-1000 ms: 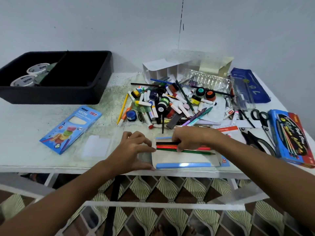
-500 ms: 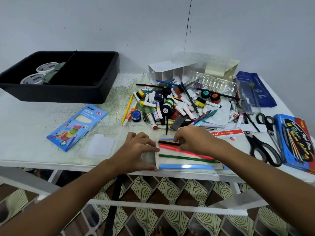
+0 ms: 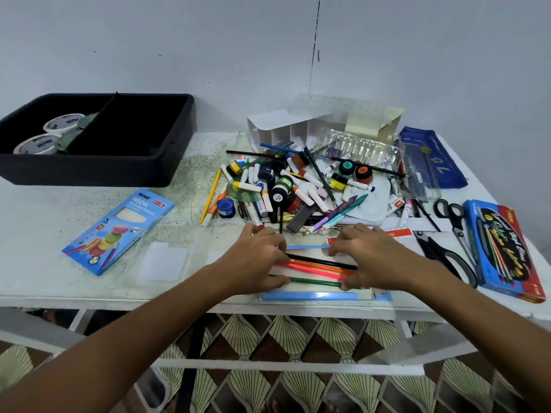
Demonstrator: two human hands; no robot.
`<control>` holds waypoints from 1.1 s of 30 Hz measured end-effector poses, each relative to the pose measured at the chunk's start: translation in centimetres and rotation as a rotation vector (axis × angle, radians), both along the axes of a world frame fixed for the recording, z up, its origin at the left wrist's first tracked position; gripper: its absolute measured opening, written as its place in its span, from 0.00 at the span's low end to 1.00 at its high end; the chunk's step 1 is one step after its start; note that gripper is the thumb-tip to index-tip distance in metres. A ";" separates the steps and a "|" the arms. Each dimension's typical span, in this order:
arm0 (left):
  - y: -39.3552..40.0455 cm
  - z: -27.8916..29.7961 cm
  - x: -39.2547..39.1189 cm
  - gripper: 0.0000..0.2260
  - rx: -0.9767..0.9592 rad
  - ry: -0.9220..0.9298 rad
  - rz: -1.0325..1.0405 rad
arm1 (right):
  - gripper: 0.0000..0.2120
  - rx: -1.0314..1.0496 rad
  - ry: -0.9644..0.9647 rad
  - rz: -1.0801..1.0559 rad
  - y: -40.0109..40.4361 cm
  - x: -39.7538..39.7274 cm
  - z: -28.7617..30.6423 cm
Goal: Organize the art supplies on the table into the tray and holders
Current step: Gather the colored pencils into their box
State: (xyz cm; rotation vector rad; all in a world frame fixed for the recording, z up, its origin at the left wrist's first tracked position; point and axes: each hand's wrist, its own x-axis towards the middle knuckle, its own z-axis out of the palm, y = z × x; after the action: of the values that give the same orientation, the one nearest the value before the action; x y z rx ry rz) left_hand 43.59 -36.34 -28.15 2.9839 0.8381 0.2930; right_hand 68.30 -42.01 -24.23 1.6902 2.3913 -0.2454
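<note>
Both hands have closed in on the pencils [image 3: 319, 268] in the sleeve [image 3: 316, 296]; left hand [image 3: 253, 257] and right hand [image 3: 369, 257] each curl their grip round the pencil ends; gathering them, likely for boxing.

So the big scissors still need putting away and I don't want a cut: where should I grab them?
Grip the big scissors by the grey handle loops near the table's front edge, coming from above. The blades point away toward the pile, so the handles are the nearer, safer end.
</note>
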 end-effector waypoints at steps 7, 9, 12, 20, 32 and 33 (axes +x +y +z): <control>0.0 -0.8 0.1 0.12 0.062 -0.027 0.006 | 0.30 0.053 0.014 -0.031 0.5 0.1 -0.4; 0.0 -1.1 0.2 0.11 0.087 -0.051 0.020 | 0.25 0.091 0.023 -0.022 0.8 0.2 -0.5; -0.1 -1.1 0.5 0.11 0.088 -0.093 0.064 | 0.17 0.141 0.015 0.008 1.3 0.2 -0.7; 0.3 -1.4 0.5 0.06 0.000 -0.125 0.085 | 0.14 0.106 0.084 -0.015 2.6 0.7 -1.0; 2.5 0.3 1.1 0.18 -0.122 -0.139 0.079 | 0.08 0.072 0.406 -0.146 4.6 2.0 0.3; 3.0 0.7 1.4 0.18 -0.119 -0.157 0.089 | 0.07 0.097 0.442 -0.186 5.1 2.3 0.5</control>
State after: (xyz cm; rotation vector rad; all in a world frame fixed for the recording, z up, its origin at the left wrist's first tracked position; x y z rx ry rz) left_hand 45.00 -33.38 -27.42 2.7762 0.9374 0.4563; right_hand 70.57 -36.89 -23.69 2.0905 2.5751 -0.5976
